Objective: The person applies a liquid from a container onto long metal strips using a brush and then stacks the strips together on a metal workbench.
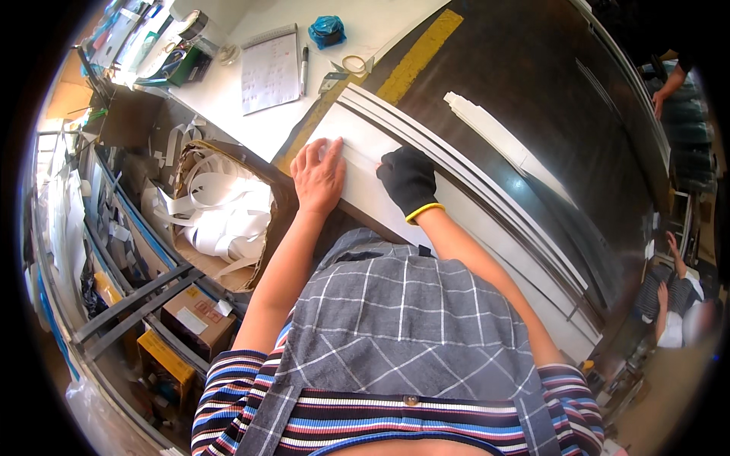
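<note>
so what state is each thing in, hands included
Left hand: bare, fingers resting on the white sheet
White sheet: lying flat
Right hand: black-gloved, fingers curled; whether gripping anything is unclear
Cardboard box: open, filled with loose white strips
Notepad: open, written page up
Pen: lying beside the notepad
Blue bundle: crumpled

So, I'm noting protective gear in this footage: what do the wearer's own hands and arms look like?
The left hand has no glove. The right hand wears a black glove with a yellow cuff edge. Both forearms are bare below sleeves striped in black, blue, white and reddish pink.
</note>
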The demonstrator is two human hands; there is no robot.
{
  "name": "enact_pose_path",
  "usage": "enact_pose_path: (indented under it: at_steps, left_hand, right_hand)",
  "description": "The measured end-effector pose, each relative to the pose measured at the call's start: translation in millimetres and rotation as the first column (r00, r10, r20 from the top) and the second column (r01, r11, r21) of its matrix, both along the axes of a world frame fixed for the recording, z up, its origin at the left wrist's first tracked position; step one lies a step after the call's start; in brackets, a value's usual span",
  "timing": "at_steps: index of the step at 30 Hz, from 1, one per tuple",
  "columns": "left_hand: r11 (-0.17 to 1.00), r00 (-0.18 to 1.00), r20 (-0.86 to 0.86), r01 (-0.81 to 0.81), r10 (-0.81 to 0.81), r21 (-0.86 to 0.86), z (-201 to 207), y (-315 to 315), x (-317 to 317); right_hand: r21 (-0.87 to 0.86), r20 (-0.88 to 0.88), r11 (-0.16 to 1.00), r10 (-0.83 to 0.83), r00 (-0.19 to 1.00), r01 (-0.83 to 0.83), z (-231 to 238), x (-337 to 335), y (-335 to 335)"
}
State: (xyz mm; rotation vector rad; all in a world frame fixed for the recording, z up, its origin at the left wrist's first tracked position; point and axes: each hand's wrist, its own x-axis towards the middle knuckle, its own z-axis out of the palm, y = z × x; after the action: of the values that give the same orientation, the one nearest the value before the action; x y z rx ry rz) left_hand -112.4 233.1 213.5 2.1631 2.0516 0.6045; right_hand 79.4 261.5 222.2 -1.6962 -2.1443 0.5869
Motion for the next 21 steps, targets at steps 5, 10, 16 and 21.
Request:
enact_pose_path:
  at_steps: [5, 10, 16, 21]
  left_hand:
    - [1.000, 0.997, -0.070, -0.007, 0.008, 0.015, -2, 0, 0]
    - [1.000, 0.996, -0.092, 0.012, -0.010, 0.021, -1, 4, 4]
    - [1.000, 0.992, -0.124, 0.011, -0.010, 0.007, -8, 3, -4]
    - [1.000, 0.991, -0.132, -0.005, 0.006, 0.010, -11, 3, -10]
  right_hand:
    - [0.078, -0.064, 0.997, 0.024, 0.998, -0.019, 23, -5, -3]
    - [-0.218, -0.482, 0.973, -0.036, 0.876, -0.080, 26, 52, -33]
    - [-0.690, -0.183, 0.676, 0.181, 0.966, -0.257, 51, 223, -94]
    - [-0.848, -0.020, 0.527, -0.156, 0.988, 0.066, 72, 278, -150]
